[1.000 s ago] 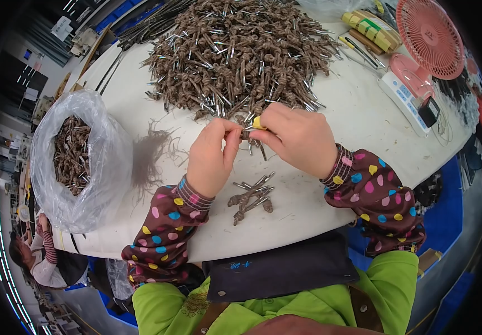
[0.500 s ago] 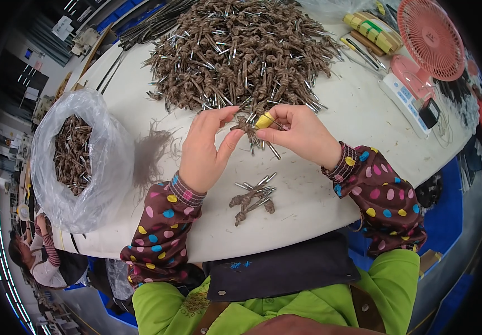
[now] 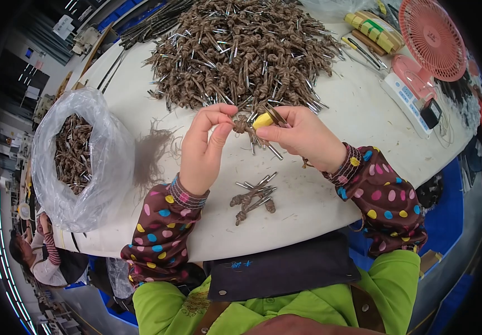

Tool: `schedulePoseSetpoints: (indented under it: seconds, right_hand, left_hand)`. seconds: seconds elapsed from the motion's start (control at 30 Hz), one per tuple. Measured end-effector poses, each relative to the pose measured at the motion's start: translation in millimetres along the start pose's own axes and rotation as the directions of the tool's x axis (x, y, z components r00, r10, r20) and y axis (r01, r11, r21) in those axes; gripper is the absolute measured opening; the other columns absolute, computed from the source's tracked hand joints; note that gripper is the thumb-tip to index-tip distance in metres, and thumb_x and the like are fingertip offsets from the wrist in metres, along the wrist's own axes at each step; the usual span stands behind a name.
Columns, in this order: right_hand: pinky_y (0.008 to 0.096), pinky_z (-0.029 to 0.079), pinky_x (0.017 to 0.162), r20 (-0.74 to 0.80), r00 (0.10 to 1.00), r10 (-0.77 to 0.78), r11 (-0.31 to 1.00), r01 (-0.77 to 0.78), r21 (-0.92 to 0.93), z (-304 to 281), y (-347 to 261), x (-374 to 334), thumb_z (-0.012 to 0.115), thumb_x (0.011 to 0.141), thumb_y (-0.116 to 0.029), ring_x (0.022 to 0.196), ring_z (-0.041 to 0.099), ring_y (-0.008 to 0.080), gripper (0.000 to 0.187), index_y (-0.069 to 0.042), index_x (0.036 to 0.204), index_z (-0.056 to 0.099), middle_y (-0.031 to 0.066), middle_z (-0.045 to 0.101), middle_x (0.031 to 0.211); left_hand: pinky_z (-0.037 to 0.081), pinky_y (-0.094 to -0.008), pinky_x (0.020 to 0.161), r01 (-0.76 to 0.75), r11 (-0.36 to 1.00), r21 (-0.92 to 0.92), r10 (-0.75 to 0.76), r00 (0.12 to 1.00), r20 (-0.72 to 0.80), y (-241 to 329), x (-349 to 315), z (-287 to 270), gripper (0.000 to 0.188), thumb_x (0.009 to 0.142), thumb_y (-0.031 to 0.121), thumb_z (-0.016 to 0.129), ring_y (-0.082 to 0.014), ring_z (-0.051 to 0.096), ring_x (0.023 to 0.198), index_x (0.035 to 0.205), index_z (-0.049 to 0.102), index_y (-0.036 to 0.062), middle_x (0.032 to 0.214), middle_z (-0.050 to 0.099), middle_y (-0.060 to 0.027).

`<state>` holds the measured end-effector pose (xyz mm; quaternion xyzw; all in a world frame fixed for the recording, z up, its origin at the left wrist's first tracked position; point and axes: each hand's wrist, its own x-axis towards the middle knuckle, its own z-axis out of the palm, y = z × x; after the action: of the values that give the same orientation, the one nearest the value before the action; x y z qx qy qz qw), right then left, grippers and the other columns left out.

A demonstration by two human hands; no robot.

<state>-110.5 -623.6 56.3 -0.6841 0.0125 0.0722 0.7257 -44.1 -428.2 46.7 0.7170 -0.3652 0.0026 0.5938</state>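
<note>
Just in front of the big pile, my left hand (image 3: 203,146) is bent at the fingers, with thumb and fingertips at a knotted brown cord (image 3: 242,124). My right hand (image 3: 306,135) is closed around a small tool with a yellow-wrapped part (image 3: 262,120) and a dark curved metal part; its exact kind is unclear. The yellow part is close beside the knot. Metal-tipped cord ends (image 3: 274,151) stick out below my right fingers. Nearer to me, several knotted cords with silver tips (image 3: 253,197) lie on the table.
A large heap of knotted brown cords (image 3: 241,56) covers the far middle of the white table (image 3: 319,209). At left stands a clear plastic bag (image 3: 115,162) of similar pieces. A pink fan (image 3: 432,38) and a white power strip (image 3: 405,103) are at right. Another person (image 3: 45,259) sits far left.
My left hand's thumb and fingertips have drawn slightly left, and the knot shows more plainly. The tool in my right hand has turned a little, exposing more of its dark metal part.
</note>
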Motion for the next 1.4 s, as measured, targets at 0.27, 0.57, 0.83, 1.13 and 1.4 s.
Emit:
schedulePoseSetpoints:
  seconds: [0.27, 0.57, 0.83, 1.13, 1.4]
  right_hand:
    - [0.0172, 0.019, 0.037, 0.056, 0.991, 0.121, 0.956, -0.132, 0.264, -11.3, 4.5, 4.6, 0.065, 0.087, -0.018, 0.043, 0.029, -0.0011, 0.015, -0.006, 0.094, 0.062, -0.0061, 0.055, 0.070]
    - [0.0228, 0.045, 0.061, -0.164, 0.935, -0.315, 0.928, 0.267, -0.261, -2.6, 12.6, 5.5, 0.070, 0.081, -0.014, 0.065, 0.054, 0.0065, 0.022, 0.003, 0.093, 0.065, 0.0033, 0.064, 0.075]
    - [0.0222, 0.043, 0.057, -0.124, 0.942, -0.313, 0.946, 0.297, -0.132, -0.4, 17.6, 7.8, 0.069, 0.082, -0.016, 0.064, 0.053, 0.0053, 0.022, 0.002, 0.094, 0.065, 0.0008, 0.063, 0.076]
    - [0.0210, 0.043, 0.060, 0.121, 0.989, 0.080, 0.982, -0.100, 0.161, -10.6, 12.6, 6.5, 0.066, 0.086, -0.019, 0.070, 0.053, 0.0043, 0.027, -0.001, 0.104, 0.059, -0.0018, 0.062, 0.081]
    - [0.0263, 0.045, 0.059, -0.073, 0.926, -0.371, 0.809, 0.284, -0.514, -2.3, 14.1, 3.8, 0.070, 0.082, -0.026, 0.067, 0.054, 0.0123, 0.041, -0.001, 0.109, 0.054, 0.0067, 0.060, 0.089]
  left_hand:
    - [0.039, -0.0386, 0.097, 0.403, 0.537, -0.741, -0.378, 0.900, 0.216, -9.9, 10.4, -34.8, 0.019, 0.099, 0.025, 0.044, -0.0152, 0.050, 0.107, 0.102, 0.055, 0.0104, 0.123, 0.053, -0.0059]
    - [0.032, -0.0435, 0.099, -0.321, 0.523, 0.790, 0.366, 0.921, 0.132, 18.8, 10.4, -16.0, 0.027, 0.077, 0.012, 0.069, -0.0191, 0.053, 0.097, 0.102, 0.066, 0.0182, 0.110, 0.058, -0.0007]
    - [0.035, -0.0469, 0.099, -0.456, 0.269, 0.848, 0.557, 0.792, 0.249, 7.6, 9.9, -11.6, 0.022, 0.074, 0.009, 0.071, -0.0142, 0.059, 0.087, 0.095, 0.065, 0.0151, 0.097, 0.064, 0.0046]
    - [0.053, -0.0375, 0.079, -0.216, 0.818, 0.533, 0.245, 0.969, 0.017, -2.7, 0.0, -5.3, 0.015, 0.080, -0.001, 0.064, -0.0263, 0.065, 0.077, 0.093, 0.057, 0.0033, 0.089, 0.065, -0.0089]
    - [0.053, -0.0407, 0.087, -0.497, 0.623, 0.604, 0.492, 0.849, 0.191, -3.5, 6.8, -3.8, 0.021, 0.075, -0.011, 0.062, -0.0262, 0.062, 0.075, 0.091, 0.054, -0.0004, 0.081, 0.059, -0.0107]
